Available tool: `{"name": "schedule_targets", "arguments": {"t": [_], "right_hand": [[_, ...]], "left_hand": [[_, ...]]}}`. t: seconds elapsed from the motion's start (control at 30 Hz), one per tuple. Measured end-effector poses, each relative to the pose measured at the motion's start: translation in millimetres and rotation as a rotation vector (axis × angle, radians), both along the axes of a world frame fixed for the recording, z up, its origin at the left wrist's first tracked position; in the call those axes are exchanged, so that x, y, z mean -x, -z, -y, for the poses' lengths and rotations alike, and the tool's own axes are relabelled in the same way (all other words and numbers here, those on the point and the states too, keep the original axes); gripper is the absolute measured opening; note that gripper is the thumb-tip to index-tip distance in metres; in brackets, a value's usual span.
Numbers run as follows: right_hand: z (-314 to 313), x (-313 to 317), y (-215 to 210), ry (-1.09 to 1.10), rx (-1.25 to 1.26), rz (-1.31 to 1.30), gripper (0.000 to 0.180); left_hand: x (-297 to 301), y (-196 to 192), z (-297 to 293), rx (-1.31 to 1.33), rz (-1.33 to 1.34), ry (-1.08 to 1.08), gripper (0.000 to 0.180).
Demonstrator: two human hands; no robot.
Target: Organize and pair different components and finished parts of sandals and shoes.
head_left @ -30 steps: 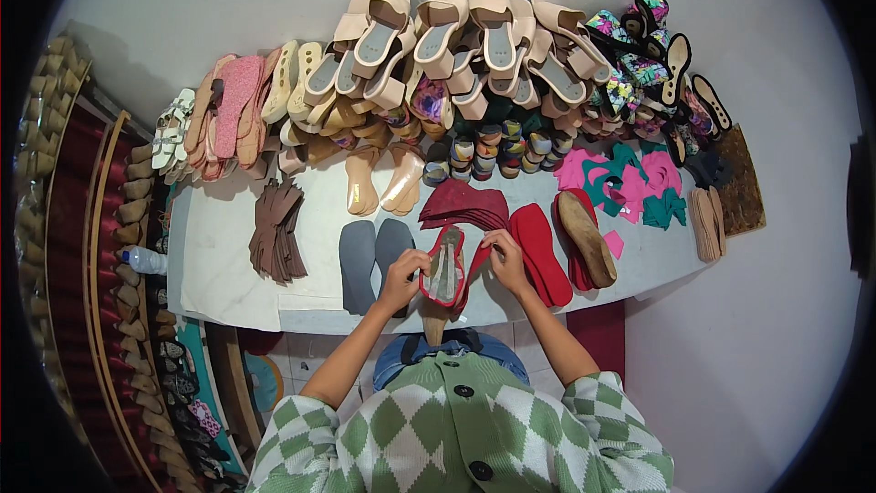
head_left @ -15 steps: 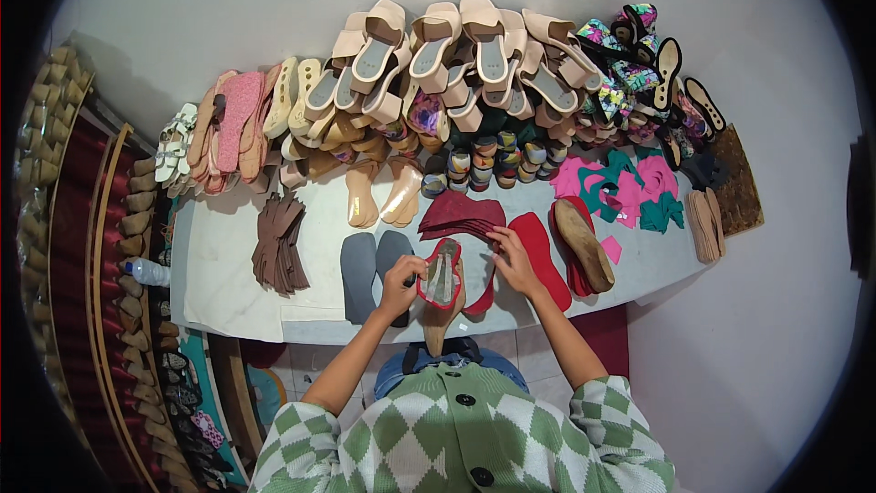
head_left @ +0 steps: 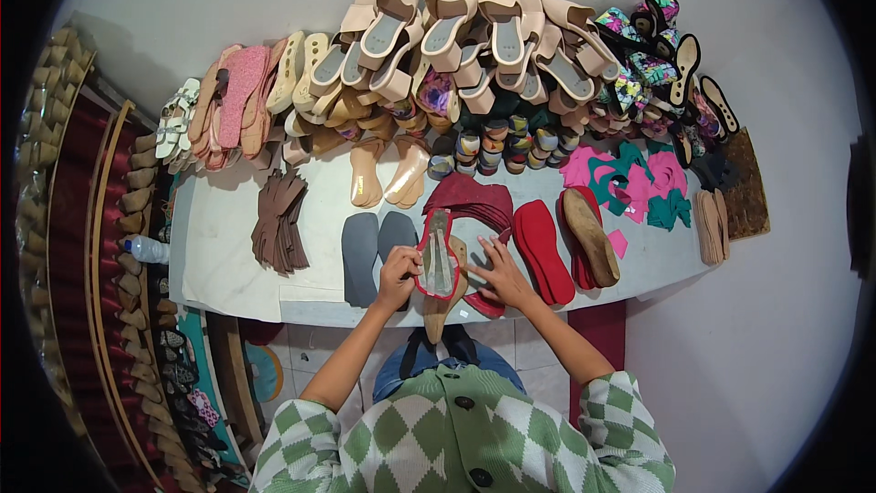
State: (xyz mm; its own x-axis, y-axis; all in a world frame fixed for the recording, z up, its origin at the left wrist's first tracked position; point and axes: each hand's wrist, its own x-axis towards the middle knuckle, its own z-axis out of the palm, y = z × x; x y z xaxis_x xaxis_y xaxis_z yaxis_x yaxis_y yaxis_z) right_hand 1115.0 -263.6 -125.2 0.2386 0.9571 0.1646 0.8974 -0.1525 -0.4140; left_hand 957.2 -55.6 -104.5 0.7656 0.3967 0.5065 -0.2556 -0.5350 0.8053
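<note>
My left hand (head_left: pixel 399 276) is closed on the left edge of a red-rimmed shoe sole piece (head_left: pixel 439 260) with a grey-white underside, held upright at the table's near edge. Right behind and below it shows a wooden shoe last (head_left: pixel 434 321), its narrow tip toward me; whether the two are joined, I cannot tell. My right hand (head_left: pixel 502 274) has its fingers spread, just right of the last and over a red curved piece (head_left: pixel 484 304). Beyond the hands lies a stack of dark red cut pieces (head_left: pixel 470 199). Grey insoles (head_left: pixel 359 260) lie left of my left hand.
Red insoles (head_left: pixel 542 254) and a wooden last on red soles (head_left: pixel 593 242) are on the right. Brown strips (head_left: pixel 281 224) lie on the left. Heaped heeled sandals (head_left: pixel 447 32) line the back wall. Pink and green scraps (head_left: pixel 630 181) lie at the back right.
My right hand has drawn back from the dark red stack toward me, its fingers spreading. My left hand keeps its grip on the sole piece. The whole view has shifted slightly.
</note>
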Motion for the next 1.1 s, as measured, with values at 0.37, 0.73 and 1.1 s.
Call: {"name": "schedule_targets", "arguments": {"t": [0.37,0.73,1.1], "right_hand": [[-41.1,25.1,26.9,-0.312,0.107,0.261,0.063],[-22.2,10.6,3.5,-0.309,-0.012,-0.064,0.079],[-24.7,-15.7,-46.2,0.217,0.033,-0.191,0.077]], "left_hand": [[6.6,-4.0,0.5,-0.001,0.015,-0.071,0.019],[0.5,-5.1,1.9,0.571,0.155,-0.063,0.019],[-26.1,32.7,1.2,1.108,-0.236,-0.085,0.015]]}}
